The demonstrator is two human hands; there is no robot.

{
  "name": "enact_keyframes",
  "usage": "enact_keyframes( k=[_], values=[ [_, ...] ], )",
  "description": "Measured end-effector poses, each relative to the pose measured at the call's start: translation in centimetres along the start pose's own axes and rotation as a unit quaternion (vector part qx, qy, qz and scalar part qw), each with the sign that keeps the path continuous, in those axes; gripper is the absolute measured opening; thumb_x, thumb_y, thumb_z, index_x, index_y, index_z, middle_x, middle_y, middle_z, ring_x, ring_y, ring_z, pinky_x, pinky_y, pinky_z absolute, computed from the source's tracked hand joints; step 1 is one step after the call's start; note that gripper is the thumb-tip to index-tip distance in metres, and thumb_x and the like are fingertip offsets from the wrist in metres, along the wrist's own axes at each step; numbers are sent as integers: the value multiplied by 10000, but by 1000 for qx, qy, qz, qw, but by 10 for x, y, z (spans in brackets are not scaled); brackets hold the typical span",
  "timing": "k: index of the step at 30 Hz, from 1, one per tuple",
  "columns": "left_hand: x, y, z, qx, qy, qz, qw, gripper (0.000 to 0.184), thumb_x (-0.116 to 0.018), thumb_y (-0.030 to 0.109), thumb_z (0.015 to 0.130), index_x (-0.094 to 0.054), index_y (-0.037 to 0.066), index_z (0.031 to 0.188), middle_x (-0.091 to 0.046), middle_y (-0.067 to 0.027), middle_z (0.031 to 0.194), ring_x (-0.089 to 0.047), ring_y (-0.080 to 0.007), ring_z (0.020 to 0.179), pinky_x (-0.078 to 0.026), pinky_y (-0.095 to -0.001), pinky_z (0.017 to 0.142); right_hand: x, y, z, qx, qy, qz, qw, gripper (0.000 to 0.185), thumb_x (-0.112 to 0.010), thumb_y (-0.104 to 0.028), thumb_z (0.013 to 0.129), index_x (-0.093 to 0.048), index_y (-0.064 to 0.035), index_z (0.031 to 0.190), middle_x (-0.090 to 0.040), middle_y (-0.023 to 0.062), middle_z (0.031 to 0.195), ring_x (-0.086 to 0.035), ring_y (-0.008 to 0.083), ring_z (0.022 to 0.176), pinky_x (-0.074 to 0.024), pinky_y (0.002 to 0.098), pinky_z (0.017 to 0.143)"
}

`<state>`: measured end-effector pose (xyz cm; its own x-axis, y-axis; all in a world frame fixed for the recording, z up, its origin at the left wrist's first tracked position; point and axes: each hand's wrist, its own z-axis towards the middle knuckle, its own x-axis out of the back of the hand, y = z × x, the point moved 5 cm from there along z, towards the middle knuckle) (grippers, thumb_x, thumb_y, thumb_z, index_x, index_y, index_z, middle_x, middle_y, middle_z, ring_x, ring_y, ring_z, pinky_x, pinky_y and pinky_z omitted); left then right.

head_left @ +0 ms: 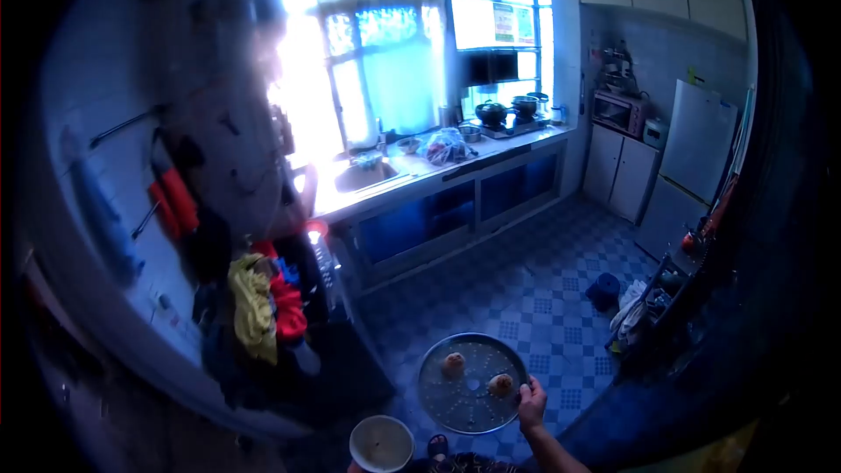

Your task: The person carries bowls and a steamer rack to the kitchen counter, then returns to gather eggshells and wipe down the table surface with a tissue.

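Note:
My right hand [532, 405] grips the rim of a round metal steamer tray [473, 407] with small holes and a larger hole in its middle. Two roundish buns [453, 364] rest on the tray, one near the far left side and one close to my right thumb. A pale round bowl [382, 443] is held low in front of me, left of the tray. Only a sliver of my left hand [354, 467] shows at the bowl's lower left side; its fingers are mostly hidden beneath. What lies in the bowl is too dim to make out.
Ahead runs a counter with a sink [366, 177], a plastic bag [447, 147] and pots on a gas stove [512, 127]. A fridge [688, 153] stands right, beside a rack [670, 285]. Clothes [254, 307] are piled at left. Patterned floor tiles [491, 271] lie between.

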<state>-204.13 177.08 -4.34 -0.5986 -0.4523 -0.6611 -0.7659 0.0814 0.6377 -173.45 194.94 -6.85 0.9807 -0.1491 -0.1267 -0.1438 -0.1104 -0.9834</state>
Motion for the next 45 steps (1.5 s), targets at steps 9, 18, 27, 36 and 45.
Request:
enact_keyframes(
  k=[9, 18, 27, 36, 45],
  values=[
    [-95, 74, 298, -41, -83, 139, 986, 425, -489, 315, 894, -474, 41, 1218, -557, -119, 1147, -563, -270, 1030, -489, -404, 843, 17, -6, 185, 83, 234, -21, 969, 285, -437, -57, 868, -520, 60, 1114, -600, 103, 971, -556, 149, 851, -446, 274, 762],
    [-234, 89, 497, 26, -72, -55, 996, 445, -473, 298, 905, -456, -15, 1220, -567, -147, 1105, -584, -260, 975, -517, -411, 775, -10, -31, 468, 71, 229, -96, 966, 322, -423, -56, 872, -484, 75, 1160, -586, 132, 1043, -557, 186, 916, -429, 293, 826],
    [-270, 143, 686, 10, 28, -60, 998, 437, -527, 347, 863, -510, 36, 1169, -612, -75, 898, -516, -74, 554, -428, -200, 461, -159, -100, 732, 149, 95, -12, 984, 306, -401, -23, 876, -498, 41, 1158, -577, 59, 1015, -542, 124, 888, -421, 248, 817],
    [-275, 232, 1028, 16, 17, -61, 998, 350, -492, 322, 892, -548, 52, 1109, -618, -76, 913, -601, -168, 683, -487, -264, 495, -302, -107, 889, 80, 105, 27, 991, 318, -378, -19, 883, -482, 46, 1177, -581, 81, 1033, -561, 129, 883, -446, 258, 800],
    [-278, 298, 1303, -30, 33, -83, 996, 540, -523, 479, 857, -419, 137, 1261, -495, -104, 1166, -542, -267, 958, -510, -498, 755, -385, -141, 1022, 56, 113, 7, 992, 303, -375, -53, 892, -474, 0, 1174, -549, 25, 788, -466, 70, 500, -378, 200, 431]
  ],
)
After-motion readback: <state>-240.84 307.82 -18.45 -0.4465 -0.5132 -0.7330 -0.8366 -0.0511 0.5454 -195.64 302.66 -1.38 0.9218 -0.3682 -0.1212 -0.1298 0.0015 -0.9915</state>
